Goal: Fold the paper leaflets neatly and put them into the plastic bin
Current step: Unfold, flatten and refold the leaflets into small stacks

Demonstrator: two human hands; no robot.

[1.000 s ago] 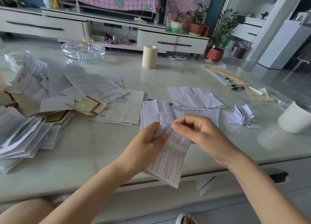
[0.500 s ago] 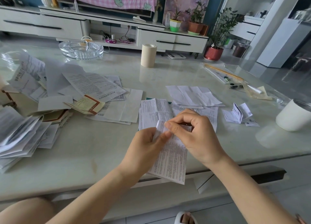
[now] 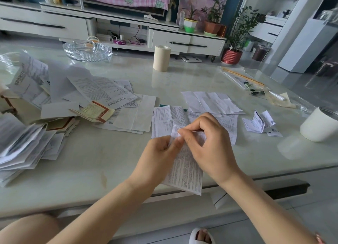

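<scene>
**Q:** Where do the papers lie on the table [image 3: 82,170]?
**A:** A leaflet stack [image 3: 20,146] sits near left, with loose sheets [image 3: 102,90] spread behind it. Flat sheets [image 3: 210,101] lie centre, behind the held leaflet [image 3: 184,172], which the left hand [image 3: 159,157] and right hand [image 3: 212,145] pinch over the near edge.
**Q:** And farther back?
**A:** A glass dish [image 3: 87,51] stands far left, a roll [image 3: 161,58] to its right. A cup [image 3: 318,126] stands at the right edge.

Two bare forearms [image 3: 113,205] reach up from six o'clock, ending in the left hand [image 3: 161,157] and right hand [image 3: 210,145]; bare knee [image 3: 27,229] at seven o'clock; white open-toed slipper [image 3: 201,236] at six o'clock, toes showing.
</scene>
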